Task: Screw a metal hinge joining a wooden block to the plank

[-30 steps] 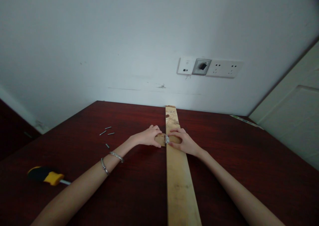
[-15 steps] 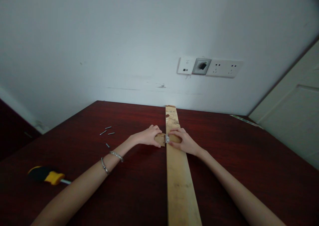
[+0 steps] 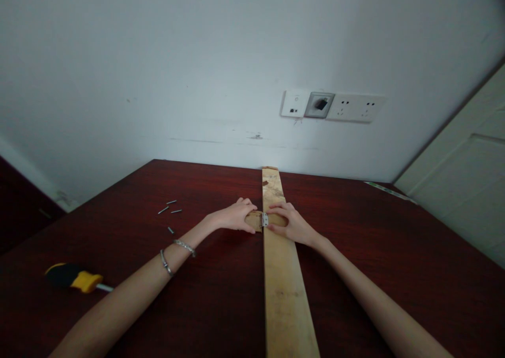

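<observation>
A long pale wooden plank point(image 3: 286, 289) runs from the near edge of the view to the wall. Against its left side sits a short wood block point(image 3: 253, 221), gripped between the thumb and fingers of my left hand point(image 3: 235, 215). A small metal hinge point(image 3: 265, 219) lies where block and plank meet. My right hand point(image 3: 296, 225) reaches over the plank's right edge and holds it, thumb and fingers curved with their tips close to the hinge. My palms hide part of the block and the plank.
On the dark red tabletop point(image 3: 189, 305), several screws point(image 3: 163, 209) lie left of my left hand. A yellow and black screwdriver point(image 3: 74, 278) rests at the left, beside my forearm. Behind the table is a white wall with sockets point(image 3: 355, 108); a patterned strip point(image 3: 389, 191) lies at the back right.
The block and hinge have shifted very slightly under my fingers. Both hands keep the same grip and place.
</observation>
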`<state>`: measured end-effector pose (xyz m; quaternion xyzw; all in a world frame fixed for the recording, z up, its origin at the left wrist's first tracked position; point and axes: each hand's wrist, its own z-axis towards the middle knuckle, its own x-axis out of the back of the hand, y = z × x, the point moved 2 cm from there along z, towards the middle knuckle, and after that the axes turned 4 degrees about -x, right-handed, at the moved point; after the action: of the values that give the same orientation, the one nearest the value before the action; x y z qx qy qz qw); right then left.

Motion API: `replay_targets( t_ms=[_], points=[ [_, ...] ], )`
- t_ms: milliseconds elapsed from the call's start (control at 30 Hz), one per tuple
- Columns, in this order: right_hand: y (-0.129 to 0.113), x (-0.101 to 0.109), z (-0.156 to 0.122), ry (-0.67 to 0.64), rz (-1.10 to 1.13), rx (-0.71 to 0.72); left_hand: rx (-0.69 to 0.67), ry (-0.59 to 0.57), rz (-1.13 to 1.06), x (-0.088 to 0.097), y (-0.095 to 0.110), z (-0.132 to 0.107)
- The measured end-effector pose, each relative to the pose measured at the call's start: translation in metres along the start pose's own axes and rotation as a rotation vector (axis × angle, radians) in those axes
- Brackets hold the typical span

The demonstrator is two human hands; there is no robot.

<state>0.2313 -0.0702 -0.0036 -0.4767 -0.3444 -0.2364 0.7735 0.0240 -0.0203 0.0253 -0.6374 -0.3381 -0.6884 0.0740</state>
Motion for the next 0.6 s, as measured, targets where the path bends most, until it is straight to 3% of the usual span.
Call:
replay_targets(
  t_ms=[600],
  points=[
    [0.0015,-0.0011,0.0002,0.017,-0.015,0.025,0.012,-0.010,0.021,-0.0009,-0.0010,0.0004]
  ],
)
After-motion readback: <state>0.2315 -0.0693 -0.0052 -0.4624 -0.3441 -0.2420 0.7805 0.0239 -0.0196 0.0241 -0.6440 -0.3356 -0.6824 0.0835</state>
